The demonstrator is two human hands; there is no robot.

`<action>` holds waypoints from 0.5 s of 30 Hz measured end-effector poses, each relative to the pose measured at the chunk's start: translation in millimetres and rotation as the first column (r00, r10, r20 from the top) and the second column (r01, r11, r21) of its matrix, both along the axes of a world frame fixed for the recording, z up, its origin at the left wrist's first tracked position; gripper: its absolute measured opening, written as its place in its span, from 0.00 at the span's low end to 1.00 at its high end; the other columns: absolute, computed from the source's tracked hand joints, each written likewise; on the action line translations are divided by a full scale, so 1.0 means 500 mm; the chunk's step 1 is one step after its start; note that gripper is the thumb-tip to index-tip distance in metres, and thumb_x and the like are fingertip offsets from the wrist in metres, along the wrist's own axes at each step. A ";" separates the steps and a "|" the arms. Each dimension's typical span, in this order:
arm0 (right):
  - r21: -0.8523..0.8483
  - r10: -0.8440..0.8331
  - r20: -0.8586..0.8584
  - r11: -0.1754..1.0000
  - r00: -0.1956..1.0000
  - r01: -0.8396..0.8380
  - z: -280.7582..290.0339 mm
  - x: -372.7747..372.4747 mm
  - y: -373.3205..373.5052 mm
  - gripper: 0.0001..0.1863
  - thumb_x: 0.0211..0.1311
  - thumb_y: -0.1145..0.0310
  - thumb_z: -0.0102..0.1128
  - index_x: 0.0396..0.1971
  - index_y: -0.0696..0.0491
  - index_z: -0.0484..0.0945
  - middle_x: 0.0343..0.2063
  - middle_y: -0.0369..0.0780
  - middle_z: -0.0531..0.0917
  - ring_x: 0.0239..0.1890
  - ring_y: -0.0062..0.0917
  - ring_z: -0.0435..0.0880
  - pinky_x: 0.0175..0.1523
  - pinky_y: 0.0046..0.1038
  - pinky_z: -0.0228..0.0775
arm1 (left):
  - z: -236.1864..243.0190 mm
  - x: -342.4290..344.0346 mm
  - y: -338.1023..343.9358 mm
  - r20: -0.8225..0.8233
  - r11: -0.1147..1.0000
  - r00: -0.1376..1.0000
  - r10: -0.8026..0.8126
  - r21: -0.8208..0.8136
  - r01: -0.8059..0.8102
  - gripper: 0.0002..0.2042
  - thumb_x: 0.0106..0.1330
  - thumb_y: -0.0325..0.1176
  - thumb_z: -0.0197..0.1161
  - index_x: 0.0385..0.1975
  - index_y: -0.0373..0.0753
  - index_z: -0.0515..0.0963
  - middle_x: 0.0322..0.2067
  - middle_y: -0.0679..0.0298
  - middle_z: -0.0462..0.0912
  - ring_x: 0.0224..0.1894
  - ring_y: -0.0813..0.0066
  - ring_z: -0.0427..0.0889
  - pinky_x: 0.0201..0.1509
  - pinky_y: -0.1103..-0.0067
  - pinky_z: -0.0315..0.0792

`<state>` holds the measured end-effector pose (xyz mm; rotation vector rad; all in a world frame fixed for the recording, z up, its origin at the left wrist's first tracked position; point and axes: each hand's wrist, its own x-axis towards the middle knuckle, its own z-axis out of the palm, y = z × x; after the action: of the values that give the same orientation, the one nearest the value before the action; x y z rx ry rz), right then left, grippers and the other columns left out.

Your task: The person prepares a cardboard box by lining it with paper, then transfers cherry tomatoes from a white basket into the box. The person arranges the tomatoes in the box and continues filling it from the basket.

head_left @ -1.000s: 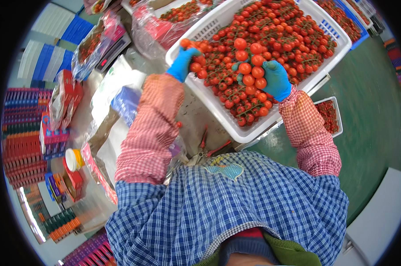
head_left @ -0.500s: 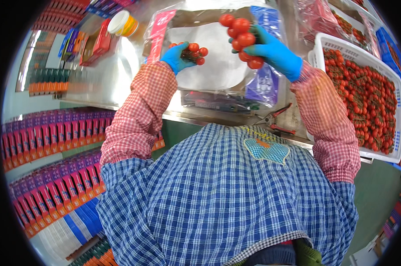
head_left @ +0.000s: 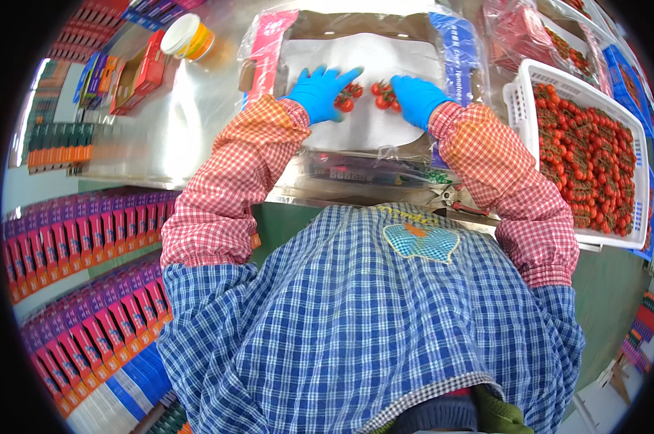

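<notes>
My left hand (head_left: 318, 95), in a blue glove, lies over the white liner (head_left: 370, 58) of a cardboard box with its fingers spread. Between its index finger and thumb sit a few red cherry tomatoes on the vine (head_left: 347, 105), close against the glove. Opposite, my right hand (head_left: 419, 100), also gloved in blue, has its fingers curled down over another cherry tomato bunch (head_left: 382, 102). Part of that bunch is hidden under the hand. A small gap parts the two bunches. Clear plastic film wraps around the box's pink side (head_left: 272, 50) and blue side (head_left: 458, 54).
To the right stands a white crate (head_left: 519, 116) heaped with tomatoes (head_left: 587, 159). Red-handled pruning shears (head_left: 468, 209) lie at the table's near edge. A white-and-yellow tub (head_left: 189, 37) and folded cartons (head_left: 149, 72) are at the left, with racks of purple-pink cartons (head_left: 95, 224) below.
Both hands have come together over the white liner. My right hand has lowered its raised tomato bunch, moving down and inward. The fingers of my left hand have spread.
</notes>
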<state>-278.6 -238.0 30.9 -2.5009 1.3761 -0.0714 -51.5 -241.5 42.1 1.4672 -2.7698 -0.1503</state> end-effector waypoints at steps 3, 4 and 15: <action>0.176 0.014 0.031 0.984 0.999 -0.019 0.026 -0.040 0.028 0.12 0.52 0.66 0.55 0.37 0.54 0.74 0.33 0.48 0.80 0.35 0.44 0.80 0.38 0.39 0.73 | 0.010 -0.033 -0.018 0.026 0.993 0.997 -0.074 0.091 0.071 0.24 0.51 0.34 0.61 0.51 0.49 0.68 0.37 0.54 0.76 0.41 0.52 0.76 0.40 0.65 0.72; 0.231 0.093 -0.003 0.969 0.996 -0.090 0.034 -0.050 0.042 0.13 0.51 0.66 0.55 0.38 0.52 0.75 0.33 0.48 0.80 0.35 0.43 0.80 0.39 0.39 0.73 | 0.016 -0.044 -0.012 0.000 0.972 0.999 0.041 0.231 -0.040 0.21 0.52 0.31 0.60 0.49 0.48 0.70 0.35 0.54 0.77 0.41 0.53 0.76 0.42 0.67 0.72; 0.141 -0.329 0.525 0.943 0.785 0.301 0.082 -0.342 0.082 0.15 0.51 0.71 0.55 0.42 0.46 0.77 0.35 0.43 0.79 0.37 0.37 0.78 0.43 0.35 0.71 | 0.097 -0.004 -0.036 -0.247 0.857 0.969 -0.018 0.496 0.142 0.28 0.55 0.24 0.58 0.59 0.44 0.64 0.53 0.52 0.70 0.54 0.55 0.70 0.55 0.72 0.66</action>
<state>-449.4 -196.8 71.7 -1.9471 1.4837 -0.7482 -53.7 -259.5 90.4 1.2895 -2.7076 -1.0641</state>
